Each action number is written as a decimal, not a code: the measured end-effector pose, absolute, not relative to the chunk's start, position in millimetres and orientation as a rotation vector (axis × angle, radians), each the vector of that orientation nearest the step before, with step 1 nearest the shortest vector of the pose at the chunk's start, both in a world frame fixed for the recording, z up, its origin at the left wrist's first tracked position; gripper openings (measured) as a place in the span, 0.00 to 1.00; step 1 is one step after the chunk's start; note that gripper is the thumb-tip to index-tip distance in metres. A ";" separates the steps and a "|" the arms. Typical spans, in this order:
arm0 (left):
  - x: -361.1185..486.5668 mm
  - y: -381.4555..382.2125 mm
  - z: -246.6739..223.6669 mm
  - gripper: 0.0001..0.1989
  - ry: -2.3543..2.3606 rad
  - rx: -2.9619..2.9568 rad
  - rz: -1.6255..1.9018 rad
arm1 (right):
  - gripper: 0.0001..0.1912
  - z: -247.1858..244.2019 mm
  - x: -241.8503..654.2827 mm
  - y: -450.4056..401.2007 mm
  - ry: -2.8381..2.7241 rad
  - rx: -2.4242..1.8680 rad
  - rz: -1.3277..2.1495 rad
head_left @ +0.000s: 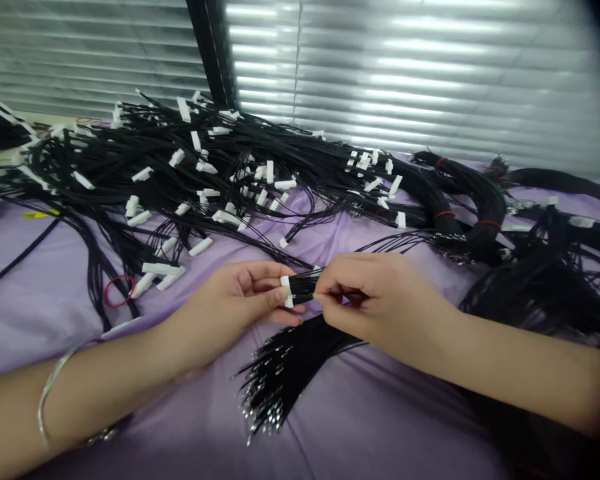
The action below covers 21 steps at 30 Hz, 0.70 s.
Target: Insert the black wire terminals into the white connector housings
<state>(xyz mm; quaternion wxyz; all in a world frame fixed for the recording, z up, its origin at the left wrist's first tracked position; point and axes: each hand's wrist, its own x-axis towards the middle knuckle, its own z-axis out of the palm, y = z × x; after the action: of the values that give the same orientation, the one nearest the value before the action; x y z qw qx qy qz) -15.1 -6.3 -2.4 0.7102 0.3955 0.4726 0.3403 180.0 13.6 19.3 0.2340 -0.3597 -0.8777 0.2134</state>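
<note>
- Sitting between the left hand's thumb and fingers, a small white connector (287, 292) is near the middle of the view, with black wires (304, 288) running from it toward the right hand.
- The left hand (247, 293) is clamped on that connector, its lower fingers spread beneath.
- The right hand (373, 293) has thumb and forefinger pinched together on the black wires, just beside the connector; which strand they grip, I cannot tell.
- Just below, a loose bundle (300, 347) of black leads fans out its shiny metal tips; the right hand covers its upper end.
- Beyond the hands, a large heap of black cables (290, 148) with many white plugs spreads across the purple cloth (380, 427).
- Left of the left hand lie a red ring (119, 291) and, farther off, a yellow strip (41, 214).
- Toward the right lie cable bundles (493, 193) tied with red bands, and a dark tangle (540, 287) partly hidden by the right forearm.
- Blinds (405, 80) fill the background.
</note>
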 end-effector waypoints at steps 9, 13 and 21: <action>-16.6 -6.0 -3.5 0.07 1.031 0.896 0.743 | 0.08 24.1 180.9 14.9 -2.428 -0.992 0.824; -15.5 -5.7 -2.2 0.06 1.045 0.902 0.736 | 0.07 25.8 181.1 15.2 -2.418 -1.044 0.715; -15.5 -5.6 -2.0 0.08 1.063 0.901 0.736 | 0.09 25.6 183.2 17.5 -2.511 -1.039 0.700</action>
<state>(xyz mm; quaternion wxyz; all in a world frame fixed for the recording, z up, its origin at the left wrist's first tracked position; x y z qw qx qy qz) -15.5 -5.6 -2.0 0.7053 0.4053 0.4783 0.3309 183.2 17.5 25.6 0.1670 -0.3651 -0.8823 0.2458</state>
